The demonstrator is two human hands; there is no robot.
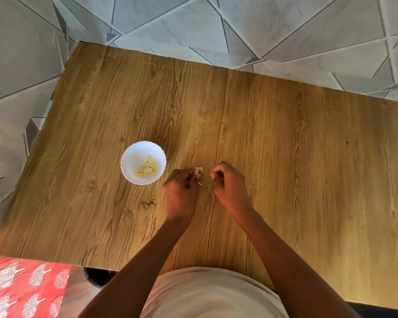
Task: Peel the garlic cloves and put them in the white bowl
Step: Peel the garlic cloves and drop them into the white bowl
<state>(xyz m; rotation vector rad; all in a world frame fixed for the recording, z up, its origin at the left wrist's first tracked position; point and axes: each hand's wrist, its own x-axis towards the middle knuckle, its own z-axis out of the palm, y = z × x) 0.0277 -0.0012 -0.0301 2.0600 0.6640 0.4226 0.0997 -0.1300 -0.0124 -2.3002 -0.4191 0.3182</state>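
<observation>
Close to the camera we saw a pale shirt (207, 292) and two bare forearms reaching over the wooden table (285, 157). Our left hand (182, 191) pinched a garlic clove (198, 171) at its fingertips, just right of the white bowl (133, 157), where peeled cloves (148, 168) already lay. Our right hand (230, 187) was curled near it, perhaps on a scrap of skin; we could not tell. We judged the clove light and firm, its skin papery and brittle, best taken at the tip.
</observation>
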